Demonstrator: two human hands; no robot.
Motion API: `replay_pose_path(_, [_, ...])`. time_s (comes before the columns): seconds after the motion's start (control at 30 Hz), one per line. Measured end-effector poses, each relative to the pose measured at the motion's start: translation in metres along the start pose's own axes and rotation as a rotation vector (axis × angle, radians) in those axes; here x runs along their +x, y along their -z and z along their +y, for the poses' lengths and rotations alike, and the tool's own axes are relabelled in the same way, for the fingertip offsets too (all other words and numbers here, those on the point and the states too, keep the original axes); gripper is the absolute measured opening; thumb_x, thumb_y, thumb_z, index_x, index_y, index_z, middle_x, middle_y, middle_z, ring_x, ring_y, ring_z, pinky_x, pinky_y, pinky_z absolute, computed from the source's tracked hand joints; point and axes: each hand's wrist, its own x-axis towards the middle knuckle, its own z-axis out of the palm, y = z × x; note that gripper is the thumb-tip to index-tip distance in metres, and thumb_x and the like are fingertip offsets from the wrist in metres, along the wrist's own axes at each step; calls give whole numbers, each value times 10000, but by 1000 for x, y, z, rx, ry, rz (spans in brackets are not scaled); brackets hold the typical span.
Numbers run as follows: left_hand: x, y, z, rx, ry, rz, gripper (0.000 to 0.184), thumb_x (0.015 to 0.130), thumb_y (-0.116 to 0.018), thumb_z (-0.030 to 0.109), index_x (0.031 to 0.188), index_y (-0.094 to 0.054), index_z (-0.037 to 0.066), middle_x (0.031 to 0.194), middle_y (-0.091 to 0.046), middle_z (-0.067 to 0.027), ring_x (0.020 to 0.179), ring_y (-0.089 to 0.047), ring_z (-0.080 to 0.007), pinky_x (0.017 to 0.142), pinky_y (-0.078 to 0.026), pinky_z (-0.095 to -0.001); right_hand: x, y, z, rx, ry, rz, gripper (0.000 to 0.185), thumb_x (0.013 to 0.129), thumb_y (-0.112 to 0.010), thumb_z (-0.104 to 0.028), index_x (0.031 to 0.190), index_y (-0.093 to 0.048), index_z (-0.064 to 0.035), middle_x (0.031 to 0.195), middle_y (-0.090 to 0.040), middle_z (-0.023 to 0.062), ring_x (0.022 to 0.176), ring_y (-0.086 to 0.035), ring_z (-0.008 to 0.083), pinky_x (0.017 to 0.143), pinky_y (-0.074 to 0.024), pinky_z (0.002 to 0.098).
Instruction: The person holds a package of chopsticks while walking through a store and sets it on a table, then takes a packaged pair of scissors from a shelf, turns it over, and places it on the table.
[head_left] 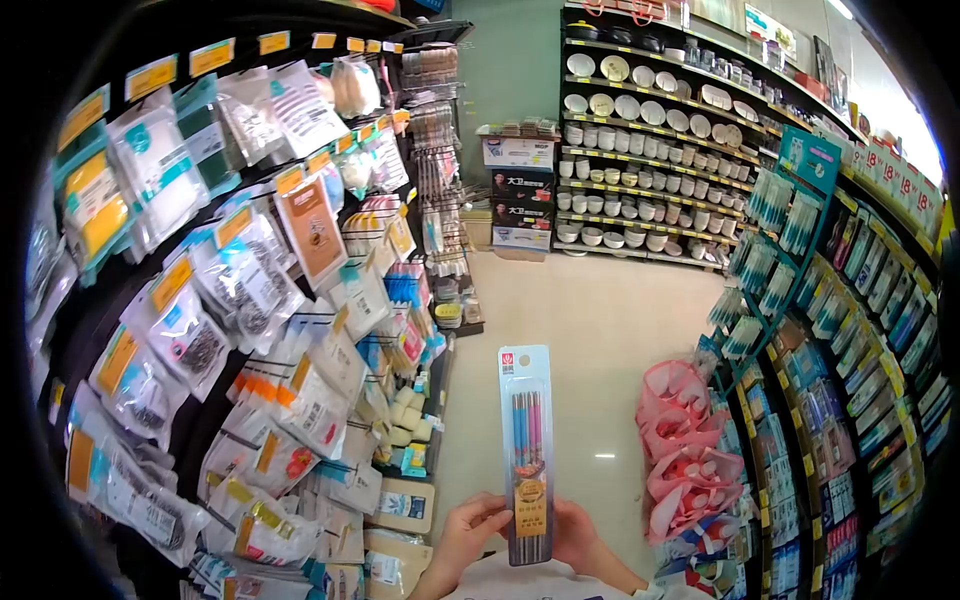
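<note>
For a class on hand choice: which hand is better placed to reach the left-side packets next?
Probably left: the left hand is nearer those hanging packets; the right hand, also on the slim pack, could hold it.

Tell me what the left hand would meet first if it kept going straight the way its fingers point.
The left hand would meet the pack of chopsticks, which its thumb already seems to touch. Beyond that is probably the right hand, though depth is unclear.

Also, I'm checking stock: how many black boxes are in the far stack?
2: an upper black box just above a lower black box, between a top white box and a bottom white box. Others may be hidden behind.
</note>
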Motion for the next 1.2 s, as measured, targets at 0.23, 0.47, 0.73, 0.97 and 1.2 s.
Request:
replay_pose_path(0.23, [76,-23,-24,-98,165,-134,202,776,-550,38,962,-560,-41,867,-530,-64,733,-543,-139,596,-461,-239,3,47,-43,182,58,27,577,752,-504,-350,1179,-358,11,1131,-467,164,1012,-479,291,895,-360,401])
replay_pose_path(0.47, [159,-23,-35,-92,258,-243,221,790,-541,64,988,-552,-34,866,-530,-53,749,-543,-132,608,-459,-235,35,71,-83,163,270,175,521,790,-420,-338,1163,-376,23,1118,-473,175,1011,-478,294,896,-360,401])
replay_pose_path(0.73, [279,13,7,-8,147,-382,209,790,-530,47,977,-553,-44,832,-514,-59,707,-529,-128,604,-450,-233,133,61,-159,5,340,128,538,803,-389,-366,1180,-361,16,1137,-459,170,1033,-464,290,894,-360,398])
replay_pose_path(0.97, [358,68,14,14,21,-329,193,786,-530,33,954,-556,-59,838,-513,-72,709,-531,-137,598,-446,-232,235,77,-199,101,253,-38,567,786,-428,-384,1189,-350,8,1139,-453,171,1037,-458,291,887,-363,406])
replay_pose_path(1.2, [408,97,17,3,103,-200,155,777,-534,28,894,-556,-71,784,-512,-57,699,-520,-133,614,-434,-237,295,90,-227,100,200,14,571,779,-447,-377,1193,-344,3,1144,-450,171,1048,-451,297,895,-353,412])
